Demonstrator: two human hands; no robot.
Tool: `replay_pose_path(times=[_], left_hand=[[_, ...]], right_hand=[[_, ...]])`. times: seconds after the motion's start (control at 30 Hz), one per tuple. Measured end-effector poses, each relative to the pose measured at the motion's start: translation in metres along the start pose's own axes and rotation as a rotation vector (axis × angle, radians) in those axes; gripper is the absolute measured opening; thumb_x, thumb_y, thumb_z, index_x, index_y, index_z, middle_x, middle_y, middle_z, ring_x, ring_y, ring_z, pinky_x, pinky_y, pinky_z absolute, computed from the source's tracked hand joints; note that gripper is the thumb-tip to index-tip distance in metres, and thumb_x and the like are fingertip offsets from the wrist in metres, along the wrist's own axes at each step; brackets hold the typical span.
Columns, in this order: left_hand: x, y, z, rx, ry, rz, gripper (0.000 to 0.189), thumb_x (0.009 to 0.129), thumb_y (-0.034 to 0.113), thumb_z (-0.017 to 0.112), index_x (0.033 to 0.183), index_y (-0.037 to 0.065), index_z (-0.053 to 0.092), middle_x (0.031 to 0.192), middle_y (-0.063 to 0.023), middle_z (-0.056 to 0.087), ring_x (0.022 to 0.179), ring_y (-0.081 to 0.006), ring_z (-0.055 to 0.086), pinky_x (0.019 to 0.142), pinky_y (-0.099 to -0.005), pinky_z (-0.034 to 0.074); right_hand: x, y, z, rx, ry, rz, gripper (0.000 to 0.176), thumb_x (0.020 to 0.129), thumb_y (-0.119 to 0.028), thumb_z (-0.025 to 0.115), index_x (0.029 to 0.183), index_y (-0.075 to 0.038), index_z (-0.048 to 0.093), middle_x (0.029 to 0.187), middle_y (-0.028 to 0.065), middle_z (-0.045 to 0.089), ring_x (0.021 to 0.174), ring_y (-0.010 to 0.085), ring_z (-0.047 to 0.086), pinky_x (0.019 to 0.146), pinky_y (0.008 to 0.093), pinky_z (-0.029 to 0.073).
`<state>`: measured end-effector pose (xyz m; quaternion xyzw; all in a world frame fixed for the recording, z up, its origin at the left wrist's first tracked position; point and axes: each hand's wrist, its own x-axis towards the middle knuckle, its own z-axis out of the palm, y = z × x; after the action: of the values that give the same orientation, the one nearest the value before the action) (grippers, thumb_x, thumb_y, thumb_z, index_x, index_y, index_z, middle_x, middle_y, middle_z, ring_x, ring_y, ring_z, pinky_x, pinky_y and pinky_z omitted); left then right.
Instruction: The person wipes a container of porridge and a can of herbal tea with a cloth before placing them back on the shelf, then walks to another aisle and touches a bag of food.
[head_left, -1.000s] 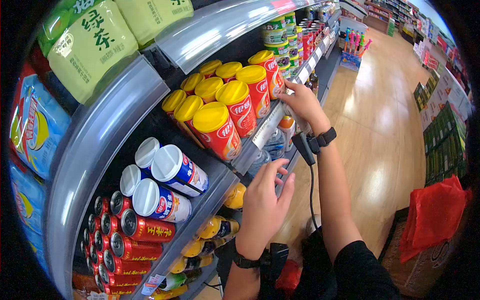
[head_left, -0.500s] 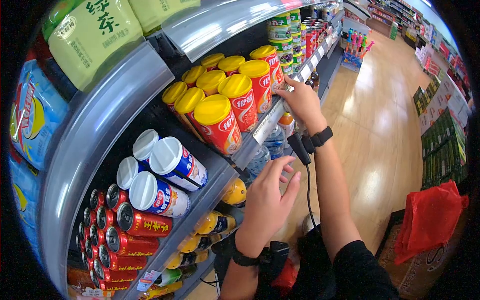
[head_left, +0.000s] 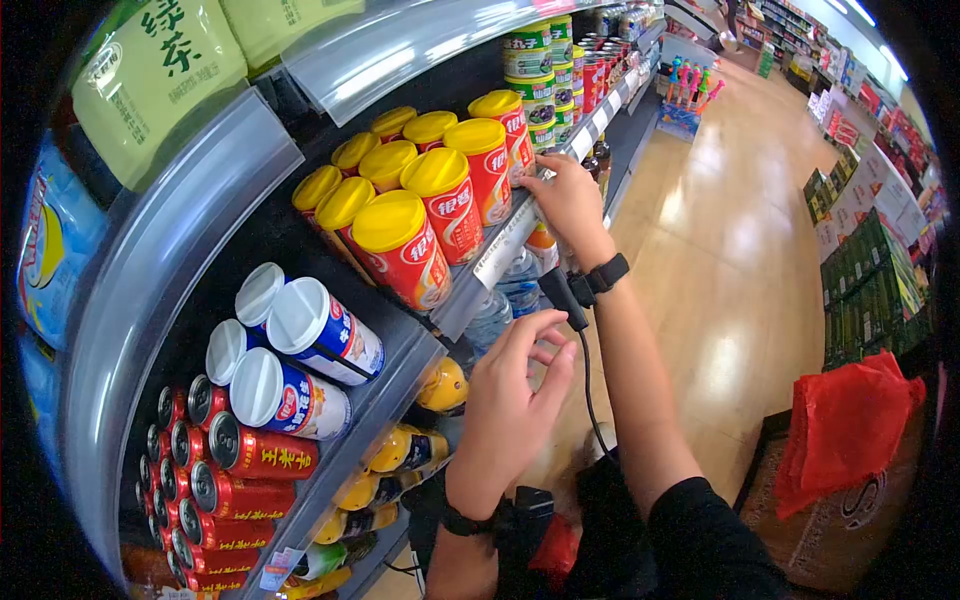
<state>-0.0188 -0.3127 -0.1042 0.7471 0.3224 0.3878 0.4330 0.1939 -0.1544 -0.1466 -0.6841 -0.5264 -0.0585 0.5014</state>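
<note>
My right hand (head_left: 570,203) reaches to the shelf edge, its fingertips by the lower side of a red can with a yellow lid (head_left: 508,125) at the end of its row. Thumb and index finger are apart there; whether they press on the can is hard to tell. Several more yellow-lidded red cans (head_left: 440,205) stand beside it on the shelf. My left hand (head_left: 508,400) hovers lower down in front of the shelves, fingers loosely curved and thumb apart, holding nothing. A black device with a cable (head_left: 565,298) sits at my right wrist.
Blue-and-white cans (head_left: 325,330) and red drink cans (head_left: 262,445) fill the shelf to the left. Green-labelled cans (head_left: 528,75) stand beyond. Bottles (head_left: 405,447) lie below. A clear shelf guard (head_left: 180,250) curves at left. Red bags (head_left: 845,430) hang at right.
The view has shifted slightly, so shelves and hands appear further left. My right hand stays by the end can, and my left hand keeps nearly the same pose.
</note>
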Motion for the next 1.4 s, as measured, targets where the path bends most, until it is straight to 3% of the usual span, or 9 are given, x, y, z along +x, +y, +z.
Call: replay_pose_path(times=[0.23,0.37,0.57,0.67,0.77,0.83,1.17,1.2,1.4], left_hand=[[0.0,-0.003,-0.005,-0.015,0.029,-0.038,0.029,0.094,0.015,0.064,0.12,0.002,0.06,0.098,-0.0113,0.067,0.078,-0.0196,0.063,0.069,-0.0331,0.05],[0.0,-0.003,-0.005,-0.008,0.03,-0.03,0.028,0.094,0.014,0.063,0.12,0.002,0.06,0.098,-0.0112,0.067,0.078,-0.019,0.063,0.069,-0.0322,0.05],[0.0,0.002,-0.004,-0.003,0.006,-0.04,0.029,0.094,0.012,0.063,0.121,0.002,0.06,0.099,-0.0092,0.067,0.082,-0.0166,0.063,0.072,-0.0304,0.05],[0.0,0.003,-0.005,0.001,-0.006,-0.059,0.029,0.094,0.01,0.062,0.122,0.002,0.06,0.1,-0.007,0.067,0.086,-0.0135,0.062,0.074,-0.0279,0.05],[-0.001,0.003,-0.006,0.004,-0.008,-0.051,0.029,0.095,0.011,0.062,0.122,0.003,0.06,0.099,-0.0074,0.067,0.085,-0.0139,0.062,0.074,-0.0281,0.05],[0.0,0.003,-0.006,0.002,0.002,-0.038,0.028,0.094,0.013,0.063,0.119,0.001,0.059,0.099,-0.0111,0.067,0.08,-0.0212,0.064,0.071,-0.0343,0.051],[0.0,0.001,0.003,0.004,-0.006,0.008,0.026,0.092,0.012,0.065,0.115,0.001,0.059,0.094,-0.0131,0.065,0.079,-0.025,0.064,0.074,-0.0374,0.051],[0.0,-0.002,0.003,0.022,-0.027,0.023,0.029,0.094,0.011,0.062,0.121,0.001,0.06,0.098,-0.0092,0.066,0.081,-0.0154,0.061,0.072,-0.0296,0.051],[0.0,0.0,0.003,0.005,-0.02,-0.018,0.029,0.094,0.011,0.062,0.122,0.002,0.059,0.097,-0.0087,0.066,0.08,-0.0154,0.061,0.072,-0.0295,0.051]], right_hand=[[-0.001,-0.002,0.0,-0.028,0.04,0.064,0.029,0.078,-0.03,0.076,0.097,-0.009,0.077,0.115,0.0152,0.068,0.098,0.0362,0.067,0.086,0.0435,0.054],[0.0,0.002,0.003,-0.049,0.007,0.074,0.034,0.078,-0.032,0.077,0.103,-0.01,0.076,0.11,0.0167,0.068,0.097,0.0361,0.067,0.086,0.044,0.054],[-0.008,-0.017,-0.002,-0.002,0.022,0.099,0.053,0.072,-0.034,0.081,0.118,-0.009,0.07,0.121,0.0196,0.064,0.103,0.0373,0.066,0.09,0.0437,0.053],[-0.009,-0.01,0.012,-0.069,0.141,-0.006,0.055,0.071,-0.034,0.082,0.118,-0.009,0.069,0.111,0.0164,0.062,0.092,0.0359,0.067,0.078,0.0451,0.055],[-0.008,-0.007,0.015,-0.087,0.135,0.021,0.055,0.072,-0.036,0.081,0.117,-0.009,0.069,0.113,0.0167,0.061,0.092,0.0362,0.067,0.079,0.0448,0.055],[-0.008,-0.007,0.016,-0.103,0.126,0.023,0.055,0.073,-0.037,0.08,0.118,-0.009,0.068,0.116,0.0169,0.06,0.092,0.0364,0.067,0.079,0.0448,0.056],[-0.007,-0.004,0.017,-0.119,0.075,0.019,0.054,0.078,-0.039,0.076,0.123,-0.01,0.066,0.13,0.017,0.055,0.097,0.0366,0.067,0.084,0.0447,0.055],[-0.007,-0.006,0.016,-0.115,0.076,0.016,0.054,0.078,-0.039,0.076,0.123,-0.01,0.066,0.13,0.017,0.055,0.097,0.0366,0.067,0.084,0.0447,0.055],[-0.006,-0.006,0.011,-0.061,0.034,0.084,0.057,0.076,-0.044,0.076,0.123,-0.011,0.067,0.134,0.0185,0.054,0.105,0.0377,0.065,0.088,0.0443,0.054]])
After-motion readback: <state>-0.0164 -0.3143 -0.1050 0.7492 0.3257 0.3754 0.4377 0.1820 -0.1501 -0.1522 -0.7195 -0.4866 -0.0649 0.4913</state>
